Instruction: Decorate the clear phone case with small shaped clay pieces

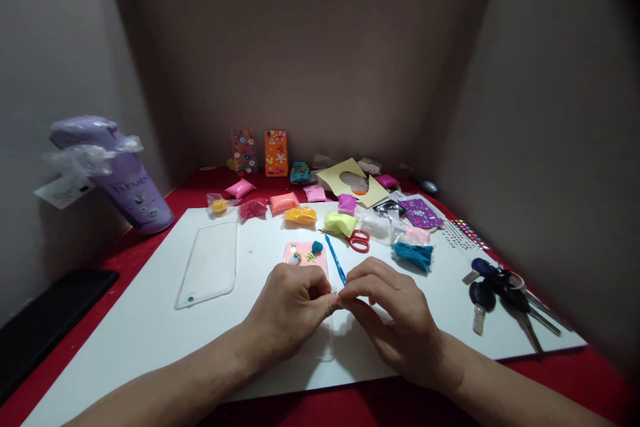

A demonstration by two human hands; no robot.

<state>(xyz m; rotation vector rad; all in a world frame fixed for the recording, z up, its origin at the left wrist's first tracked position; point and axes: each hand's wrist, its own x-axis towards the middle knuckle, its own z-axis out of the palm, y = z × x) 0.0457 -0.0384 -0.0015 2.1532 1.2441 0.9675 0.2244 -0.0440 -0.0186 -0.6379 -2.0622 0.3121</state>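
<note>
My left hand [295, 307] and my right hand [395, 317] meet at the fingertips above a white board [135, 347]. Both are closed in a pinch, and a tiny pale bit shows between them, too small to name. Behind my left hand lies a pink phone case [320, 263] with small teal, yellow and white clay shapes on it; its lower part is hidden by the hand. A blue modelling tool [335, 258] lies just beyond my right fingertips. Red-handled scissors [359, 240] rest farther back.
A clear phone case [209, 263] lies at left. Clay packets, such as a yellow one [340, 223] and a blue one [413, 255], line the back. Keys [500, 290] and rhinestone stickers [464, 233] are at right. A purple tumbler [123, 173] stands left; decorated cases [276, 153] lean behind.
</note>
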